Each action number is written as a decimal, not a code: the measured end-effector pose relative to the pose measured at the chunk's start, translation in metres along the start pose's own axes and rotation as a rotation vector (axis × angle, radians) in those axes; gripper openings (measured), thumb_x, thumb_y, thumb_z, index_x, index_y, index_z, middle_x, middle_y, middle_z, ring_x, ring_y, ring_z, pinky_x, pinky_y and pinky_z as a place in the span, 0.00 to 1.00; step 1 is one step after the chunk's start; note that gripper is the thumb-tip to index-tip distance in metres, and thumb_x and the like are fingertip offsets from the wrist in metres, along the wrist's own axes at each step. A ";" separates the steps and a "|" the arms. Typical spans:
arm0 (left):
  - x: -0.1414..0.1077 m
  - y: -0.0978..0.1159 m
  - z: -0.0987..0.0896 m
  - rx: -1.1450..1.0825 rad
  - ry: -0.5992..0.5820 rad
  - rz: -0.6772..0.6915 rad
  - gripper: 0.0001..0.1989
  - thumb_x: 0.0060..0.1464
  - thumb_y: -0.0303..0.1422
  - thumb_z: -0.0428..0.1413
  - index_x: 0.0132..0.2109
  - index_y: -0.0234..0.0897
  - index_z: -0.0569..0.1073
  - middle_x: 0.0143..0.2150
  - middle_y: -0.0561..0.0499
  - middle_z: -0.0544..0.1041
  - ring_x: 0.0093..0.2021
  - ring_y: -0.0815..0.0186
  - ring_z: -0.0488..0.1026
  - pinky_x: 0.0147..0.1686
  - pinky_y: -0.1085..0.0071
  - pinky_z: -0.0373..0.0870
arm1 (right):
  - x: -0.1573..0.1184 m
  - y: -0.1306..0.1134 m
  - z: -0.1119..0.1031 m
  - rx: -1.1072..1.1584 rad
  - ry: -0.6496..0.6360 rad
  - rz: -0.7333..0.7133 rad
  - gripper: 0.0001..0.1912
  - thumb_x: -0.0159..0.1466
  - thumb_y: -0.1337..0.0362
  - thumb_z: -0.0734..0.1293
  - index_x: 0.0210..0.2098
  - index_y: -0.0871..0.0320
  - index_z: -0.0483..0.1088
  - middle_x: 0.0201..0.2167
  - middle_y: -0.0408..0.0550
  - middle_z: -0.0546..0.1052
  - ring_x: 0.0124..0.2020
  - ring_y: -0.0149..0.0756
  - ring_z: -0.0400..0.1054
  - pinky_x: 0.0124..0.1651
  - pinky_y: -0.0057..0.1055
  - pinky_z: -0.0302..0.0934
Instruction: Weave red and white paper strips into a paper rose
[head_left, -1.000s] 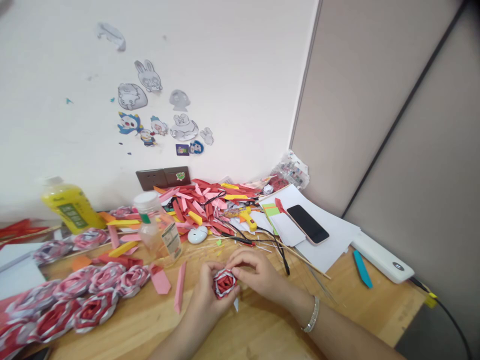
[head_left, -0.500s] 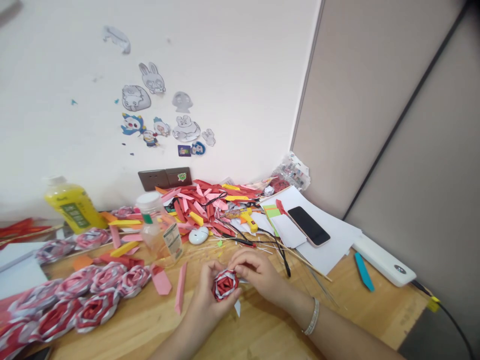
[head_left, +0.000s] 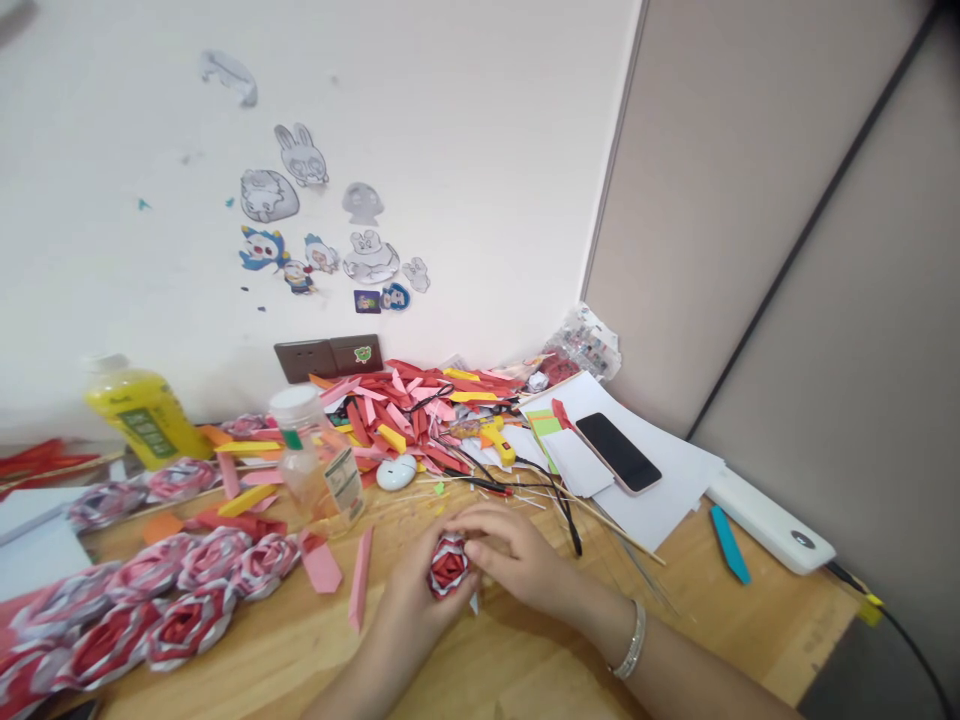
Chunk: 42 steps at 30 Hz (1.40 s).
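A red and white folded paper rose (head_left: 449, 566) faces up between my hands, low in the middle of the view. My left hand (head_left: 417, 578) is wrapped round its left side and underside. From the right, my right hand (head_left: 504, 546) reaches over the rose, its thumb and fingers closed on the far right edge. A small white paper tip pokes out below the flower. On the table (head_left: 495, 670) to the left lie a long pink folded strip (head_left: 361, 578) and a wider pink piece (head_left: 321, 563).
Several finished paper roses (head_left: 190, 625) line the left. Behind stand a clear bottle (head_left: 304, 480) and a yellow bottle (head_left: 146, 415). Folded strips pile by the wall near a yellow glue gun (head_left: 497, 440). A phone (head_left: 619, 452) and white power bank (head_left: 772, 522) lie right.
My right hand has shifted slightly left over the rose, with its fingers curled further across the top. The rose is turned a little and more covered.
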<state>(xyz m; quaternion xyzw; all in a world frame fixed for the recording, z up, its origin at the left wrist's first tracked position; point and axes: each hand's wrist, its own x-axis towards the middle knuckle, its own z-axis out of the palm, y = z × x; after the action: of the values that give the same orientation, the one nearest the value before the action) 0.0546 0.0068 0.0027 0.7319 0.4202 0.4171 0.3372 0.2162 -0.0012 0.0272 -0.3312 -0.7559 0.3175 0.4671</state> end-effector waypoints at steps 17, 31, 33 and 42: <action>-0.006 0.002 -0.006 0.321 -0.055 0.023 0.30 0.39 0.34 0.63 0.52 0.39 0.66 0.48 0.42 0.77 0.47 0.50 0.75 0.45 0.56 0.73 | 0.002 0.018 0.011 0.418 0.112 0.503 0.14 0.57 0.54 0.67 0.25 0.59 0.69 0.22 0.39 0.70 0.26 0.29 0.64 0.31 0.25 0.58; -0.001 0.003 -0.008 0.350 -0.020 0.057 0.17 0.45 0.32 0.59 0.44 0.38 0.67 0.39 0.46 0.76 0.39 0.55 0.76 0.37 0.59 0.74 | 0.001 0.026 0.014 0.339 0.197 0.475 0.10 0.57 0.61 0.64 0.23 0.59 0.65 0.21 0.39 0.66 0.26 0.29 0.61 0.30 0.24 0.56; -0.001 0.004 -0.009 0.402 -0.016 0.114 0.16 0.45 0.33 0.60 0.43 0.38 0.67 0.39 0.45 0.75 0.39 0.54 0.75 0.37 0.58 0.73 | 0.001 0.026 0.015 0.319 0.191 0.464 0.10 0.57 0.60 0.64 0.23 0.59 0.65 0.22 0.39 0.65 0.26 0.29 0.60 0.30 0.25 0.56; -0.004 -0.010 -0.007 0.734 0.141 0.318 0.22 0.49 0.37 0.59 0.50 0.34 0.64 0.45 0.38 0.74 0.47 0.49 0.72 0.45 0.54 0.69 | 0.000 0.018 0.016 0.088 0.249 0.351 0.11 0.58 0.62 0.61 0.22 0.57 0.60 0.20 0.38 0.63 0.24 0.30 0.57 0.28 0.26 0.52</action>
<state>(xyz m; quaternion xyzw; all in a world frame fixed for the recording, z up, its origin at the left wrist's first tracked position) 0.0440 0.0085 -0.0046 0.8290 0.4450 0.3358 -0.0447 0.2055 0.0069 0.0075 -0.4737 -0.6085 0.3831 0.5086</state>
